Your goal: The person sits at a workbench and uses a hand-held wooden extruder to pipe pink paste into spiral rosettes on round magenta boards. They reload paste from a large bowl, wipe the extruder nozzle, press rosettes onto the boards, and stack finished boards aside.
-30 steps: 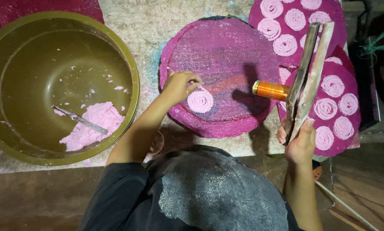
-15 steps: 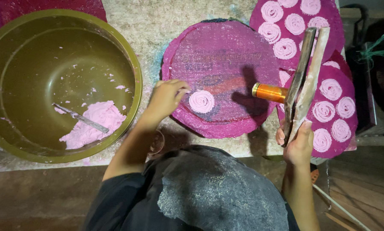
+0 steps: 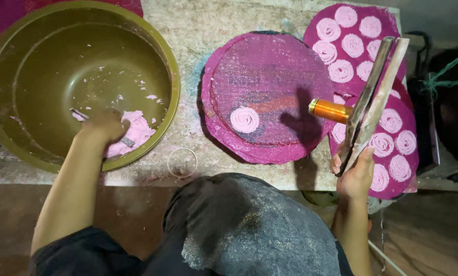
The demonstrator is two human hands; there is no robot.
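Pink dough (image 3: 132, 134) lies low in the wide olive-green bowl (image 3: 14, 138), where the left hand (image 3: 103, 128) closes over it. Right hand (image 3: 355, 174) grips the long wooden press with its brass barrel (image 3: 369, 105) above pink mats.

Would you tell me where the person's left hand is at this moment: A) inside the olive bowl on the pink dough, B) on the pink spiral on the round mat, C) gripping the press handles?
A: the left hand rests on the pink dough inside the olive bowl.
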